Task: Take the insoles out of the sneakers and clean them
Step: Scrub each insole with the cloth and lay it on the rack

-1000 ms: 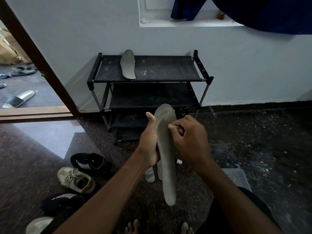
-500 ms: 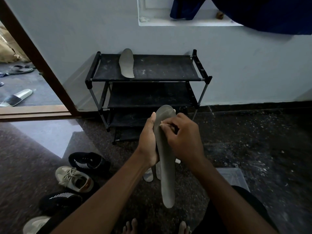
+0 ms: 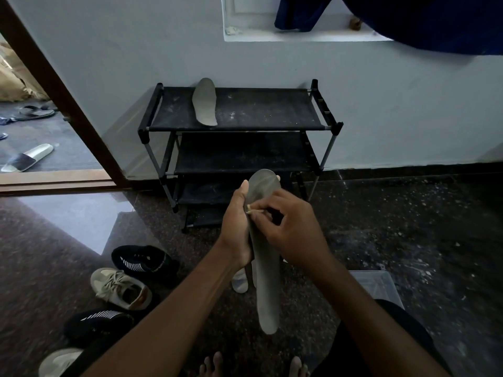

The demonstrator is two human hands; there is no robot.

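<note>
Lower left, floor: four sneakers, namely two black sneakers (image 3: 144, 261) and two beige sneakers (image 3: 119, 288). Centre: left hand (image 3: 236, 229) curled round the edge of one grey insole (image 3: 268, 295). Right hand (image 3: 294, 232) pinches a small pale object (image 3: 251, 211) against its upper part; identity unclear. Behind, on the floor, one pale insole (image 3: 240, 280), partly hidden. Farther, upper centre: one second grey insole (image 3: 204, 102) flat on the shoe rack (image 3: 272, 112) top shelf.

You're in a home entryway: beyond your left hand (image 3: 235, 232) stands a black fabric-shelved metal shoe rack (image 3: 272, 110); left of the hand lie a black striped sneaker (image 3: 144, 261) and a brown wooden door frame (image 3: 62, 96).
</note>
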